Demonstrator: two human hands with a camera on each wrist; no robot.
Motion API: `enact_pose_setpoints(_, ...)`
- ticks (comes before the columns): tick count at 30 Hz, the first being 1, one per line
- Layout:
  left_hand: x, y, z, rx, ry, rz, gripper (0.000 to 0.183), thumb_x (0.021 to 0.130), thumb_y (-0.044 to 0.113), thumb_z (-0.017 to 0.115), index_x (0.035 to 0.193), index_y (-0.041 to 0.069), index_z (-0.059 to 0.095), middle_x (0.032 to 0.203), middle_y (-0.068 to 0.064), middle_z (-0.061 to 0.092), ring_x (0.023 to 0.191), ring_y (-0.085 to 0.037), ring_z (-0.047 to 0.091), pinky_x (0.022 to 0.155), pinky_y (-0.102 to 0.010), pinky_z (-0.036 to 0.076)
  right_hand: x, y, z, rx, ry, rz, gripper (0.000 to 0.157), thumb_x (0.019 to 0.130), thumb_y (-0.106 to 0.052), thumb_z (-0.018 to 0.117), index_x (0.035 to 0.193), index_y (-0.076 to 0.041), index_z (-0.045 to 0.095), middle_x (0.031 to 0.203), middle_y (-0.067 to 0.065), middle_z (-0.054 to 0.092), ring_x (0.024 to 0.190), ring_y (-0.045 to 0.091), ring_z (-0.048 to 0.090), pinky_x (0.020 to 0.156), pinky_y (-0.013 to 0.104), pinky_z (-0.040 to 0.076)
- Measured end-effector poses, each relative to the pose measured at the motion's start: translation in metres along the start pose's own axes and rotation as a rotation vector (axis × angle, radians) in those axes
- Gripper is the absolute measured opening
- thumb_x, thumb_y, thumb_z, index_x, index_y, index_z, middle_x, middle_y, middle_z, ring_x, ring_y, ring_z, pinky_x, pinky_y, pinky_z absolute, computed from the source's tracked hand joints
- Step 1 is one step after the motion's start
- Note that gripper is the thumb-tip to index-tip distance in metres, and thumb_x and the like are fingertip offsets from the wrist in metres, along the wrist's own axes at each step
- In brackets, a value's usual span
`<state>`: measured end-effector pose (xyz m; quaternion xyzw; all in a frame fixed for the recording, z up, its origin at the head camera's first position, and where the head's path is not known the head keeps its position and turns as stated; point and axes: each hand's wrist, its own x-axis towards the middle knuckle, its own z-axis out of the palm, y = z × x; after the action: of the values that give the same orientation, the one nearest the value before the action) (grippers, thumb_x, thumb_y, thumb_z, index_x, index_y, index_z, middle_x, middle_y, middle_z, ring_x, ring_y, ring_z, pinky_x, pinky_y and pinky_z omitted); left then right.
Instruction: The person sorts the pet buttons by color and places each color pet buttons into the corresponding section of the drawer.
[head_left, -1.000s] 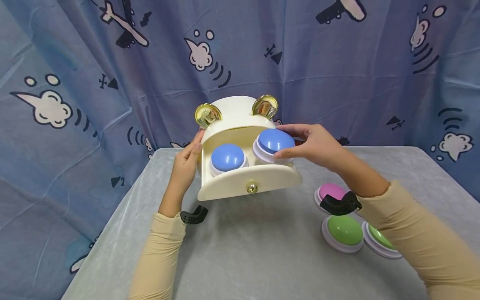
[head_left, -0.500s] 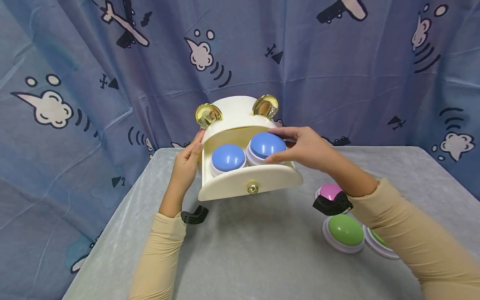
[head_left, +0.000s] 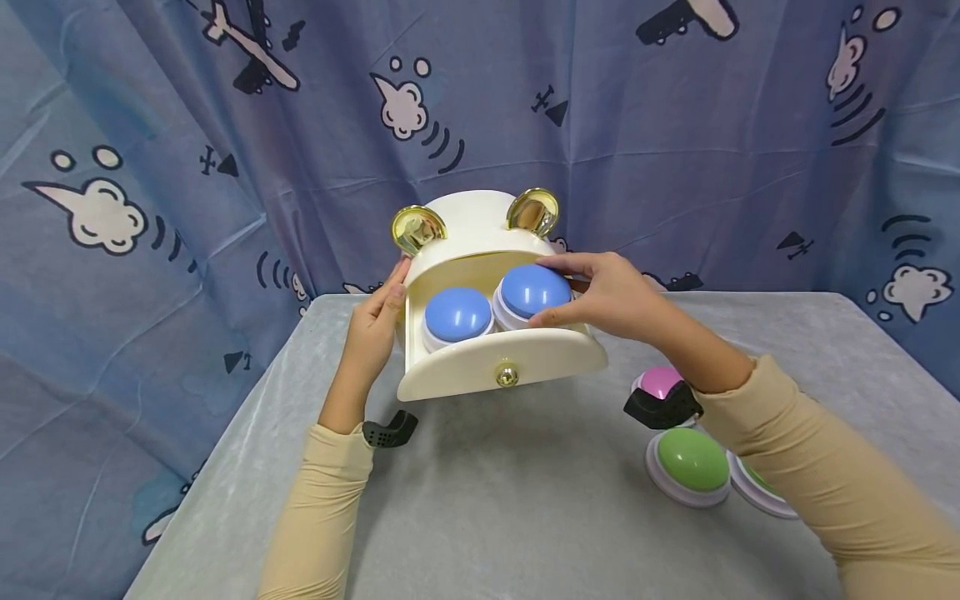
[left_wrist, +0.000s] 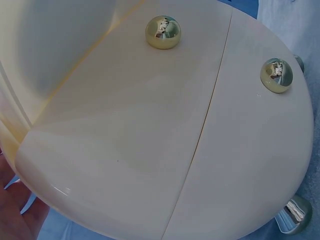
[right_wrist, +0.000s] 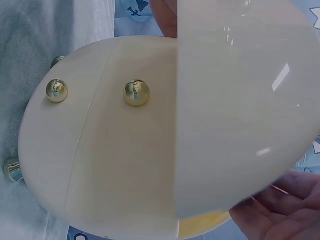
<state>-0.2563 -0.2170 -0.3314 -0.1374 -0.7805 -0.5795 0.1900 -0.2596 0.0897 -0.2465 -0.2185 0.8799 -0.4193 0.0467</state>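
In front of the cream-white, round-topped plastic box with glossy gold ears (head_left: 476,218), its matching shallow drawer (head_left: 450,379) with a small gold ball knob stands drawn out towards the person, so the inside can be reached from above. At the box's left side, the left hand (head_left: 372,323) grips the wall, thumb along the near edge, probably to steady the box and keep its tilt while the drawer carries weight. Over the box's right side, the right hand (head_left: 611,296) pinches a glossy blue dome button on a white round base (head_left: 531,292), thumb on its near side and fingers on the far, a grip that likely suits setting it down level in the narrow space. That button sits within the drawer, just beside a second blue dome button with a white base (head_left: 458,315) in the box's left half. To the right of the box and nearer the person, on the grey cloth-covered worktop (head_left: 487,517), lie a green dome button (head_left: 693,460), another green one (head_left: 759,477) partly behind the right sleeve, and a pink one (head_left: 660,381) partly hidden by a black wrist mount (head_left: 662,407), seemingly kept aside within reach of the right arm.
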Motion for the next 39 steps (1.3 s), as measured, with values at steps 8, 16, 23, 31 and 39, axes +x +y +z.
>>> enact_pose_setpoints(8,-0.001,0.000,0.001,0.006,0.000,-0.009,0.043,0.108,0.028,0.043,0.149,0.015,0.047,0.159,0.002,0.039,0.148,-0.009,0.033,0.124,-0.028,0.026,0.000,-0.001,0.004,-0.024,0.044,0.000,0.082,0.071,-0.028,0.091,0.141,-0.005,0.055,0.147,0.019,0.051,0.128,0.034,0.059,0.107,0.046,0.050)
enact_pose_setpoints(16,0.000,-0.002,0.002,0.006,-0.003,0.000,0.043,0.108,0.028,0.042,0.148,0.014,0.048,0.158,0.000,0.039,0.148,-0.009,0.034,0.124,-0.028,0.027,-0.004,-0.003,0.005,-0.070,0.069,0.001,0.082,0.069,-0.033,0.092,0.140,-0.008,0.058,0.144,0.019,0.055,0.124,0.033,0.062,0.105,0.046,0.051)
enact_pose_setpoints(23,0.001,-0.001,0.001,0.017,0.001,0.006,0.043,0.108,0.028,0.042,0.148,0.014,0.047,0.158,0.000,0.039,0.148,-0.009,0.033,0.124,-0.027,0.026,-0.008,-0.012,0.005,-0.191,0.114,-0.024,0.084,0.067,-0.038,0.092,0.139,-0.010,0.059,0.135,0.017,0.063,0.117,0.032,0.065,0.101,0.049,0.053)
enact_pose_setpoints(31,0.001,-0.001,0.000,0.004,0.004,0.006,0.043,0.108,0.027,0.043,0.148,0.013,0.047,0.159,0.000,0.039,0.148,-0.010,0.033,0.124,-0.026,0.026,-0.008,-0.013,0.008,-0.219,0.100,-0.053,0.082,0.067,-0.036,0.092,0.138,-0.007,0.060,0.132,0.018,0.064,0.114,0.032,0.064,0.100,0.049,0.054)
enact_pose_setpoints(39,0.001,-0.001,0.000,0.011,-0.001,0.010,0.043,0.108,0.028,0.042,0.149,0.014,0.047,0.158,0.001,0.039,0.148,-0.009,0.033,0.124,-0.027,0.026,-0.004,-0.009,0.006,-0.235,0.038,-0.035,0.078,0.071,-0.034,0.089,0.139,-0.008,0.059,0.132,0.020,0.063,0.108,0.032,0.065,0.096,0.047,0.055)
